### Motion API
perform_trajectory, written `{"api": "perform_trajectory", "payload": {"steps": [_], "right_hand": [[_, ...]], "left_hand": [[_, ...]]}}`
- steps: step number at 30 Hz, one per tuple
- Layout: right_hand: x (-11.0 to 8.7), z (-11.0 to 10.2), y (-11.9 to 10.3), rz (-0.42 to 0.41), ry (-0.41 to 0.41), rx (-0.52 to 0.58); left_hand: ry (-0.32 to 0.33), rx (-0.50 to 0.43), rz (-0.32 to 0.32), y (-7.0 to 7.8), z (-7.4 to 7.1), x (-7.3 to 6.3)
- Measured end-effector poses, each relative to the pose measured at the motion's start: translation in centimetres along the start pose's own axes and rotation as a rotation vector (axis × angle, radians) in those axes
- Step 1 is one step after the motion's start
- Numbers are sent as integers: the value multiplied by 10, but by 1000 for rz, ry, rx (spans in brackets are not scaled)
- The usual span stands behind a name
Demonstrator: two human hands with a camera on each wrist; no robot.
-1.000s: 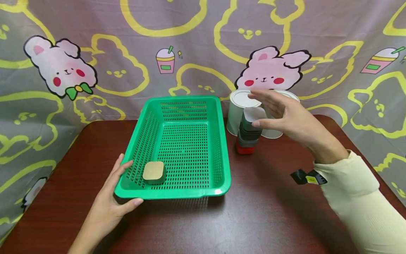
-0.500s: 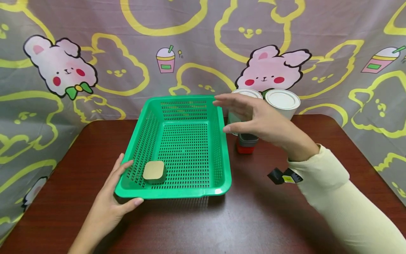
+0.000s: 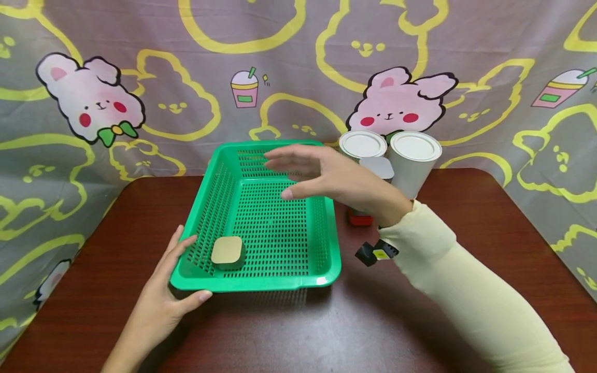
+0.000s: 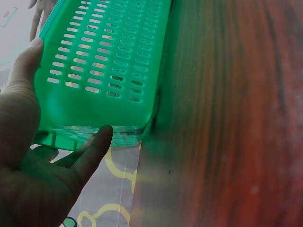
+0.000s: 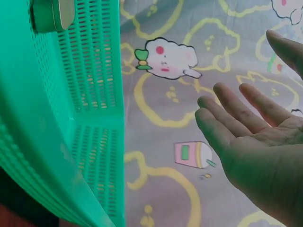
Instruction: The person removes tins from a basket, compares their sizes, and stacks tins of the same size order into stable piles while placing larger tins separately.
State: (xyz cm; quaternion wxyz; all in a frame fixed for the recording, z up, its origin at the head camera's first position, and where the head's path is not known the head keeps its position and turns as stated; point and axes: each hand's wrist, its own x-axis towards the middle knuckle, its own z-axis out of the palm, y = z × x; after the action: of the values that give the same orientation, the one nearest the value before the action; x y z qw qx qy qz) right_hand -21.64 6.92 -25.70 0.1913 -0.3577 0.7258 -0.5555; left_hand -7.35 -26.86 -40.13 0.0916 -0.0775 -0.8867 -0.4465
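A green plastic basket (image 3: 275, 207) with slotted walls stands before me. My left hand (image 3: 156, 295) holds its near left corner, thumb along the front and fingers at the left side. Inside, by that corner, sits a small rounded-square box (image 3: 227, 250) with a tan top. My right hand (image 3: 317, 173) hovers over the basket's right part, fingers spread and palm facing left, with nothing in it. The right wrist view shows that hand (image 5: 260, 137) apart from the basket. Behind the right wrist stands a stack of rounded-square boxes (image 3: 379, 167), grey-topped with a red base, partly hidden.
Two white lidded cans (image 3: 415, 155) stand at the back right, beside the stack. Everything rests on a dark red-brown wooden table (image 3: 373, 331). A patterned curtain (image 3: 289, 62) hangs behind and along the sides.
My right hand has moved left from above the stack of boxes to over the basket, staying spread. The left hand, the basket and the tan-topped box have stayed in place.
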Motion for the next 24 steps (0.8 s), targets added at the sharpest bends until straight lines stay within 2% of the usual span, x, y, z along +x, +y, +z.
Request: {"api": "perform_trajectory", "payload": {"steps": [12, 19, 24], "right_hand": [[46, 19, 17, -31, -151, 40], [71, 34, 24, -23, -239, 122], [85, 42, 28, -26, -286, 121]], "left_hand": [[7, 22, 11, 0, -1, -2], [-11, -20, -2, 2, -1, 0], [-10, -32, 0, 2, -1, 0]]}}
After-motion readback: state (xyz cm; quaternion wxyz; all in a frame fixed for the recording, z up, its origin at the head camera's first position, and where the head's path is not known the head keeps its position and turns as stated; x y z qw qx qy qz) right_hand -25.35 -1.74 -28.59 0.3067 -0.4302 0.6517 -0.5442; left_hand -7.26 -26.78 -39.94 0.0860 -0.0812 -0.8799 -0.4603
